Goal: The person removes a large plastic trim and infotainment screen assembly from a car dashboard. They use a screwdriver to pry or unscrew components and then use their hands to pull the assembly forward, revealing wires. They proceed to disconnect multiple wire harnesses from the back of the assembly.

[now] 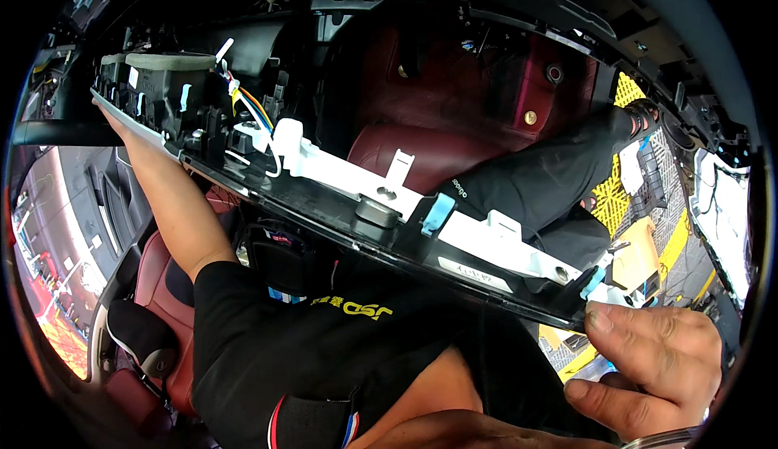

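A long black dashboard trim panel (340,234) slants across the view from upper left to lower right, its back side facing up. White brackets (348,175), light-blue clips (438,213) and air-vent housings (162,83) sit on it. A bundle of coloured wires (251,106) comes off its left part. My left hand (109,115) is at the far left end, mostly hidden under the panel, with the arm stretched out to it. At the near right end my right hand (660,360) grips the panel's tip with its fingers, the thumb lower down.
Dark-red car seats (470,92) lie beyond the panel and at the lower left. Another person's leg in black trousers (535,169) extends across the right. A yellow-and-grey grid floor (668,198) and a cardboard box (636,254) show at right. Dark interior trim (567,19) arches overhead.
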### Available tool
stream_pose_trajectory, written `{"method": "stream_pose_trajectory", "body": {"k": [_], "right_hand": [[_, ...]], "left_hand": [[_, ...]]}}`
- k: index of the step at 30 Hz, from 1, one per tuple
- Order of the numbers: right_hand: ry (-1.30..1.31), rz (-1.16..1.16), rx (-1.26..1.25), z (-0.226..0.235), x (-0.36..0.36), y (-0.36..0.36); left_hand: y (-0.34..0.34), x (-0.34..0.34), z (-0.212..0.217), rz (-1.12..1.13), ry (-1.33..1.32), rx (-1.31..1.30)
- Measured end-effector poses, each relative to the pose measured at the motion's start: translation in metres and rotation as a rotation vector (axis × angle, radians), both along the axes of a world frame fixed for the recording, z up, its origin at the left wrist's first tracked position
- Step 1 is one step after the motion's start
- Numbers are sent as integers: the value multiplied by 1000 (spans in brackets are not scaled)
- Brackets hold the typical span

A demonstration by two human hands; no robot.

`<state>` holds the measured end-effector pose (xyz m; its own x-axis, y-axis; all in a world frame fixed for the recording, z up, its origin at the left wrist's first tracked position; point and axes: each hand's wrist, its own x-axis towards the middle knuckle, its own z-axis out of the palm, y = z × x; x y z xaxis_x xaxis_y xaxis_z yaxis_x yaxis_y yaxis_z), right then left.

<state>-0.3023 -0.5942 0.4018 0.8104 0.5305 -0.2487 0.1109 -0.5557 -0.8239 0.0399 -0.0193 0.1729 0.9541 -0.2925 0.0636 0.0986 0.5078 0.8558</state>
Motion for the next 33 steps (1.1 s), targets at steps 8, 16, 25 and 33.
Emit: {"method": "stream_pose_trajectory", "body": {"k": [8, 16, 25, 33], "right_hand": [[-217, -66, -136, -12, -19, 8], [-253, -105, -133, -13, -19, 11], [-145, -72, -208, -6, -7, 7], [-86, -51, -232, -3, -16, 13]], "left_hand": [[-4, -14, -9, -110, -44, -58], [-45, -10, 3, 642, 152, 436], [-52, -38, 19, 644, 160, 492], [-3, -5, -5, 131, -163, 409]]}}
